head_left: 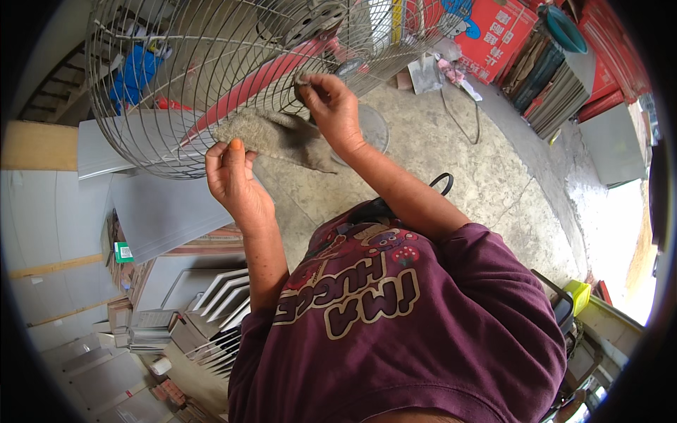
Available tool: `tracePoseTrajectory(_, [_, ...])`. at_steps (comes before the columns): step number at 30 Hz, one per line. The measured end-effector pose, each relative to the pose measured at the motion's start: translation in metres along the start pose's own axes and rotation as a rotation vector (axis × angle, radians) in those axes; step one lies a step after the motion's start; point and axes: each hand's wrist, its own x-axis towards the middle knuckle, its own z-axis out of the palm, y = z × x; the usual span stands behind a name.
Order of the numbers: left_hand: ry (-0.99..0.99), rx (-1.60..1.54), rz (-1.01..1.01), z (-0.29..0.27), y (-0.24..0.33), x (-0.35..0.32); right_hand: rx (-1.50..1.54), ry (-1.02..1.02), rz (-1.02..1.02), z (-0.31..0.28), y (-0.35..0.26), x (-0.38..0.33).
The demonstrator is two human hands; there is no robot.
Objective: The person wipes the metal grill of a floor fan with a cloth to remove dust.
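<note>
In front of a large fan, a grey, worn-looking rag [271,134] stretches slantwise between my two hands. My left hand [236,180] pinches its left end between thumb and fingers, beside the lower rim of the wire guard [169,169]. My right hand [333,109] is higher and closer to the fan's middle. Its fingers are closed on a darker, bunched part of the same rag. A lower corner of the cloth hangs loose between my arms. Behind the wires shows a long red fan blade [257,88].
Under the fan a round grey base [370,130] stands on the concrete floor [430,144]. Grey panels [169,211] lie at the left, with stacked boards below. Red cartons [493,35], stacked flat sheets [557,102] and a teal basin [564,29] fill the back right.
</note>
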Motion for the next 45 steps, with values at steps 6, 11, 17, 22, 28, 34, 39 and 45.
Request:
tracePoseTrajectory(6, [0.015,0.014,0.023,-0.004,0.003,-0.002,0.103,-0.057,0.146,-0.007,0.007,-0.009])
tracePoseTrajectory(11, [0.018,-0.008,0.03,-0.006,0.002,-0.001,0.216,0.074,0.053,-0.017,0.011,-0.001])
tracePoseTrajectory(17, [0.009,-0.008,0.012,-0.002,0.005,-0.006,0.16,0.086,0.042,-0.01,-0.001,0.004])
tracePoseTrajectory(22, [-0.01,-0.003,0.026,-0.005,0.002,-0.006,-0.015,0.016,0.011,-0.006,0.008,-0.009])
tracePoseTrajectory(28, [0.002,-0.002,0.048,-0.009,0.005,-0.006,0.21,0.039,0.148,-0.023,0.025,-0.006])
tracePoseTrajectory(34, [0.027,0.003,0.039,-0.007,0.009,-0.008,0.265,0.112,0.089,-0.021,0.002,0.009])
tracePoseTrajectory(39, [0.0,0.013,0.02,-0.008,0.007,-0.009,0.152,0.07,0.096,-0.009,0.02,0.006])
tracePoseTrajectory(45, [0.011,0.029,0.037,-0.007,0.01,-0.009,0.065,0.024,0.087,-0.016,0.027,-0.003])
